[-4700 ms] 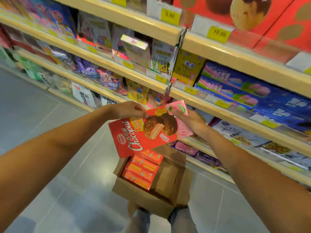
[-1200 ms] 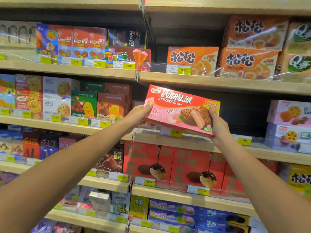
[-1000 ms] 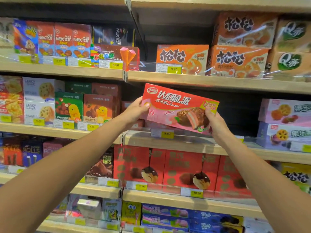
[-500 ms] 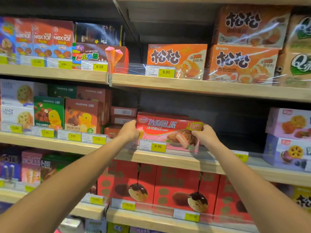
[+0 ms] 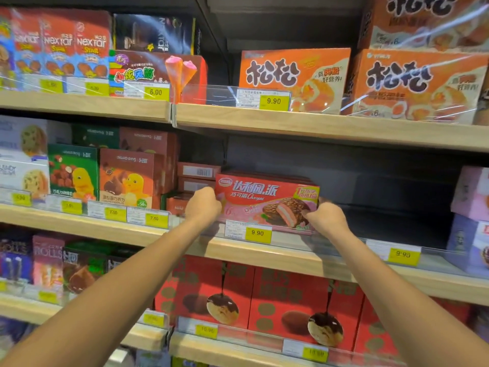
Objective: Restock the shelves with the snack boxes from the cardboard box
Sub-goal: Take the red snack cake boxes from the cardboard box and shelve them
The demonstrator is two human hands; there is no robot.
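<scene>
Snack box [image 5: 267,200], red and pink with a chocolate pie pictured on its front, stands on its long edge on the middle shelf [image 5: 291,256], front face outward. Its lower edge is hidden behind the clear front rail [image 5: 344,246] of that shelf and a yellow 9.90 price tag [image 5: 258,233]. The left hand [image 5: 202,205] grips the box's left end with curled fingers; the right hand [image 5: 326,217] grips its lower right corner, also with fingers curled. Similar flat boxes [image 5: 197,170] lie stacked on the middle shelf just left of the held box, and further left along the same shelf stand brown and green boxes with a yellow duck [image 5: 129,178]. At the right end of the middle shelf are lilac boxes [image 5: 471,197], well apart from the held box, with the dark back panel [image 5: 383,176] showing between. Above the middle shelf, orange boxes [image 5: 293,75] stand on a pale wooden board. Below the middle shelf, red boxes [image 5: 217,292] stand in a row.
</scene>
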